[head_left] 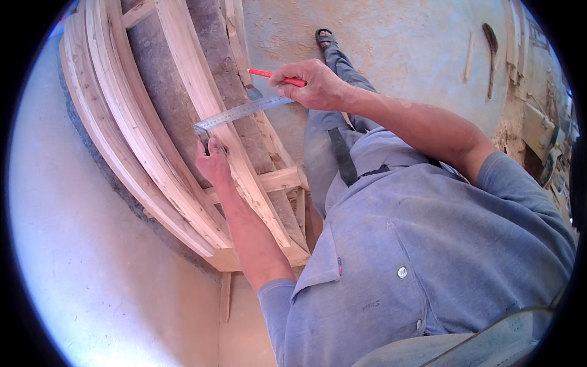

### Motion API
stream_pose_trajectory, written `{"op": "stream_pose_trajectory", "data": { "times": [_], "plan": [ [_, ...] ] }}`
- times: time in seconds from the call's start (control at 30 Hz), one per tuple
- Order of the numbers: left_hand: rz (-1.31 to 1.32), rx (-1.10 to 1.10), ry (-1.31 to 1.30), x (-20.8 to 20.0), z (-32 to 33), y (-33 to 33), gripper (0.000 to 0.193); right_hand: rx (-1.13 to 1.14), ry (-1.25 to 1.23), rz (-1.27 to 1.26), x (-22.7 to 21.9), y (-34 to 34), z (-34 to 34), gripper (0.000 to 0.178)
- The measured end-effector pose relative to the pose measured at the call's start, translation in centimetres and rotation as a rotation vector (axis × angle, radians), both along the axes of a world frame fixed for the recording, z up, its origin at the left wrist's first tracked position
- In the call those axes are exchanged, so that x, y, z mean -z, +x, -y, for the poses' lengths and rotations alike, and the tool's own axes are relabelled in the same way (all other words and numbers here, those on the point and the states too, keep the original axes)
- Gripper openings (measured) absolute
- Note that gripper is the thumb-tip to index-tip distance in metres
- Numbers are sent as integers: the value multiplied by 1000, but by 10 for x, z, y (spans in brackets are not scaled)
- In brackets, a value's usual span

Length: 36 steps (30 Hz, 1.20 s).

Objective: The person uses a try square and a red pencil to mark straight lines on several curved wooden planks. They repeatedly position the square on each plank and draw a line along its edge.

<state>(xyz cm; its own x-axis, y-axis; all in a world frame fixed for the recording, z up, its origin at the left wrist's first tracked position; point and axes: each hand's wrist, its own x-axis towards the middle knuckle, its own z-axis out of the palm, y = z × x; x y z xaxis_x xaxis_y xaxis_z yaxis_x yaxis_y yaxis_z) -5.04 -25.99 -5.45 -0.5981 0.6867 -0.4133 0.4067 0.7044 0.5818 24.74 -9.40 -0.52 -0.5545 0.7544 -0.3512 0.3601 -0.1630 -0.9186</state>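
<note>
Beam (pixel 189 55): pale wood, ruler (pixel 244 111) laid across it.
Ruler: could skew if the pinched end slips (just my guess).
Left hand (pixel 214 164): fingers pinching ruler's end.
Right hand (pixel 315 85): fingers closed round pencil (pixel 262 73), can't tell if touching ruler.
Pencil: tip clear of the beam.

Thin stick (pixel 469 58) beside dark tool (pixel 492 49)

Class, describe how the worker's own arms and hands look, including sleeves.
The left hand and right hand are both ungloved, and no watch or band shows. The left sleeve and right sleeve are short, in blue-grey cloth like the shirt.
</note>
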Motion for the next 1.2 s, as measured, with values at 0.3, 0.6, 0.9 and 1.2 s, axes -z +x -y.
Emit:
{"op": "stream_pose_trajectory", "data": {
  "times": [0.3,0.6,0.9,1.2],
  "plan": [
    [-47,36,-40,-15,-13,9,44,-37,56,-37,0,-1,-7,17],
    [-46,35,-88,-8,-11,1,51,-133,58,-90,-5,-15,-11,16],
    [-84,57,-113,0,-10,-4,52,-211,-23,-62,-12,-32,-11,21],
    [-131,72,-158,-11,-25,-1,49,-335,27,-52,-7,-59,-26,28]
  ]
}}
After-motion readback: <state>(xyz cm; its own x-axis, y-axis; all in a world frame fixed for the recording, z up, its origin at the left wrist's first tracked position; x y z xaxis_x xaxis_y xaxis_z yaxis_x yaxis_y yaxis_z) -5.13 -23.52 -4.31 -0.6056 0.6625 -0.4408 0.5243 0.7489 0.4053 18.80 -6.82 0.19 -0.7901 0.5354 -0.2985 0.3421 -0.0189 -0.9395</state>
